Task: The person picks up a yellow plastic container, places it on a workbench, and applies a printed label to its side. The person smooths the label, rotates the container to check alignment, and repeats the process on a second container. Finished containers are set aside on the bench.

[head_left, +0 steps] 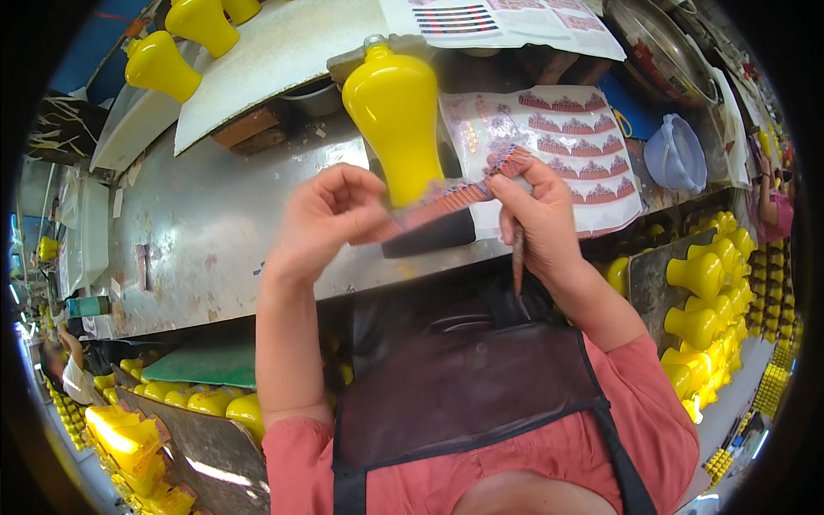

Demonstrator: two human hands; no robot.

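Between my two hands stretches a patterned decal strip point(442, 204) in red, orange and blue, with a scalloped clear edge. My left hand point(322, 219), slightly blurred, pinches its left end. My right hand point(541, 210) grips the other end between thumb and fingers. A thin brown stick-like tool point(518, 262) is also tucked in my right hand, pointing down. Just beyond the strip lies a glossy yellow vase point(390, 107), its neck away from me against a grey rest. The strip crosses in front of the vase's near end, above a dark pad point(429, 237).
A sheet of printed decals point(592, 163) lies right of the vase, near a pale blue bucket point(674, 154) and metal basin point(652, 39). More yellow vases point(163, 69) stand far left; several others point(704, 275) fill boards at right. The metal table point(206, 223) ends before my apron.
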